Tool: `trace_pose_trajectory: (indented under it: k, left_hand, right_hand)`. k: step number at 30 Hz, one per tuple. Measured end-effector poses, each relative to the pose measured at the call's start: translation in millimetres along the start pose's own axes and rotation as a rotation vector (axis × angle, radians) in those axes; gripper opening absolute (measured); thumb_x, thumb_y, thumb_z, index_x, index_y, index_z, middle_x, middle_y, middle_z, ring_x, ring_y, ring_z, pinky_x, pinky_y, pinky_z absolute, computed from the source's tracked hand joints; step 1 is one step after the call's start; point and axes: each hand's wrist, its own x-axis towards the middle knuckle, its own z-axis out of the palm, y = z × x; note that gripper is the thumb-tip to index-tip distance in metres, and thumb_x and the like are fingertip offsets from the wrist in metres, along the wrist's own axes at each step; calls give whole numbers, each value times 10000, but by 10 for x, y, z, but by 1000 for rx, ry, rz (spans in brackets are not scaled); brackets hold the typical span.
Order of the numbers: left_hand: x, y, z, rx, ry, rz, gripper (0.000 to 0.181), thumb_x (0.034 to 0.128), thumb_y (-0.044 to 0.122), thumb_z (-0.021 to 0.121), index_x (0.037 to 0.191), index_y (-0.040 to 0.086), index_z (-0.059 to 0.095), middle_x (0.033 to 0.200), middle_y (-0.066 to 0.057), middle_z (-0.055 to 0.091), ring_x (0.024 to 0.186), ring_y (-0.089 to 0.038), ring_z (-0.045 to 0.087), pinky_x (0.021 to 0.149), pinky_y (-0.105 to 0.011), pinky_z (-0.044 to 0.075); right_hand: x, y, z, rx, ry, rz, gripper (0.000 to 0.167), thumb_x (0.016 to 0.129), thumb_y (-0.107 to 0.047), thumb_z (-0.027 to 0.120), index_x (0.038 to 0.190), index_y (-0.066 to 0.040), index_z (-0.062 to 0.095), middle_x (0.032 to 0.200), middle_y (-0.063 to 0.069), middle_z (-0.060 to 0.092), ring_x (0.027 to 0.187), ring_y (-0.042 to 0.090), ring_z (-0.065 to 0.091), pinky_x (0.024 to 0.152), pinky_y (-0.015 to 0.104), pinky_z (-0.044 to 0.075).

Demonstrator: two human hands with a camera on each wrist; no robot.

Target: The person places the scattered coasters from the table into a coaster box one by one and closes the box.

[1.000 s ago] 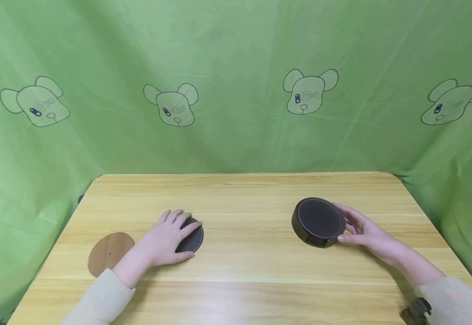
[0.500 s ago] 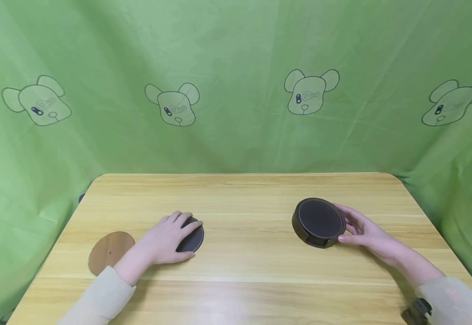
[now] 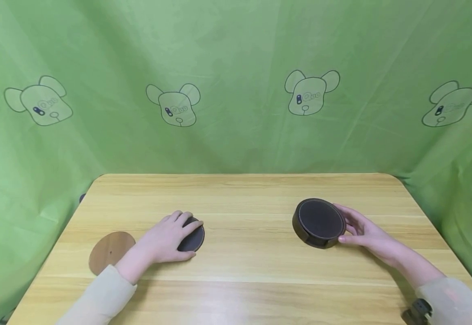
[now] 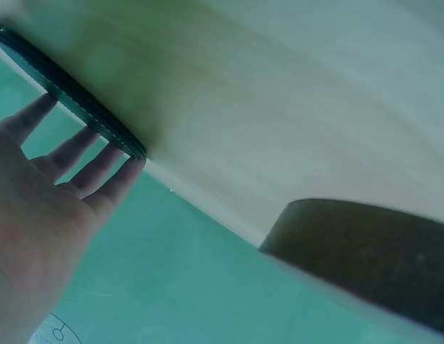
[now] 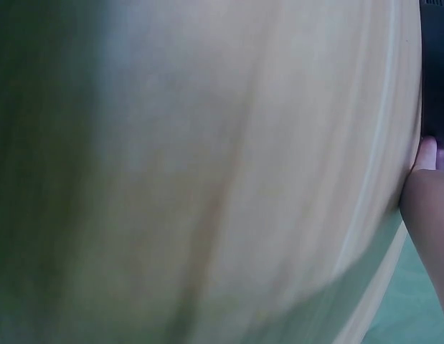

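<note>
A dark round coaster (image 3: 193, 238) with a stitched edge lies on the table, left of the middle. My left hand (image 3: 167, 241) spans it from above, with the thumb at the near rim and the fingers over the far side. The left wrist view shows several fingertips against the rim of this coaster (image 4: 85, 104). Farther right stands a dark round coaster holder (image 3: 309, 234) with a dark coaster (image 3: 321, 218) on top. My right hand (image 3: 363, 234) holds its right side between thumb and fingers. In the right wrist view only a dark edge of the holder (image 5: 437, 72) shows.
A brown wooden disc (image 3: 110, 253) with a small central mark lies at the left, partly behind my left forearm. The light wooden table (image 3: 244, 262) has rounded far corners. Green cloth (image 3: 236, 90) with printed bear heads hangs behind it.
</note>
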Motion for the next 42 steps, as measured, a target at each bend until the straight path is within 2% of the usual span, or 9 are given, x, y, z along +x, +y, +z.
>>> trace_pose_trajectory:
  k: [7,17,24,42]
  left_hand:
    - [53,34,-1,13,17,-11,787,853,563,761,1523,200,564,1445,-142,564,1260,-320,552,1045,-510,518]
    - [216,132,-50,33,35,41,789,802,549,765,1484,192,592,1390,-146,576,1257,-348,542,1047,-538,509]
    - [364,206,-57,45,44,62,791,821,583,737,1500,211,573,1418,-147,565,1285,-356,541,1091,-552,490]
    - [700,455,-94,74,43,121,771,834,590,723,1497,233,558,1397,-97,557,1267,-300,528,1070,-498,486]
  right_hand:
    - [-2,-6,3,-2,1,-5,849,958,94,651,1660,54,177,1490,-309,465,1292,-157,532,1042,44,395]
    - [-2,-8,3,3,-3,1,854,956,92,653,1663,48,175,1487,-313,469,1291,-152,535,1041,47,394]
    - [3,5,-9,-3,4,-1,850,957,93,654,1663,41,184,1489,-311,468,1291,-150,537,1041,48,396]
    - [-5,7,-4,-2,4,9,857,958,79,662,1662,48,174,1488,-327,449,1291,-150,534,1041,53,396]
